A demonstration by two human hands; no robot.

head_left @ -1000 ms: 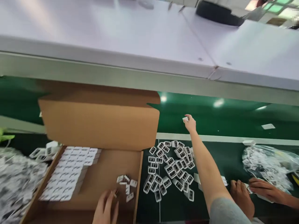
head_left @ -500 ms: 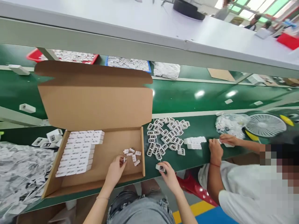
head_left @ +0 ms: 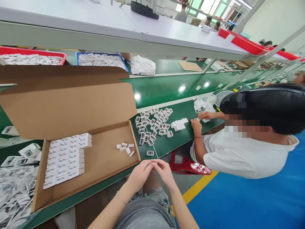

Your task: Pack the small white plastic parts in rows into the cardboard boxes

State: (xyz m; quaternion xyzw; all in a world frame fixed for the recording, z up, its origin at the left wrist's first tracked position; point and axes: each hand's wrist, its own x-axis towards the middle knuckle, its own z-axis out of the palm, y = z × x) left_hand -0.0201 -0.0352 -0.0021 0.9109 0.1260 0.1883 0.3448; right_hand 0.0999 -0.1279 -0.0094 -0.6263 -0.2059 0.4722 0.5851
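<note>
My left hand (head_left: 140, 173) and my right hand (head_left: 165, 170) meet over my lap, just off the table's near edge. Their fingertips pinch together around a small white part that I can barely see. A single white plug part (head_left: 150, 153) lies on the green table in front of them. Beyond it sits a cluster of several white parts (head_left: 154, 125). To the left is an open cardboard box (head_left: 102, 162) with rows of white parts (head_left: 64, 159) and a few loose small pieces (head_left: 125, 148).
A co-worker in a white shirt (head_left: 240, 152) sits to my right, both hands at a plastic bag (head_left: 204, 105) and a small row of white parts (head_left: 179, 124). A fan (head_left: 222, 97) stands beyond. Crumpled plastic bags (head_left: 14, 190) lie far left. Red and blue trays sit across the belt.
Both my hands left the box and table and came together over my lap. The view swung right, bringing the co-worker into frame.
</note>
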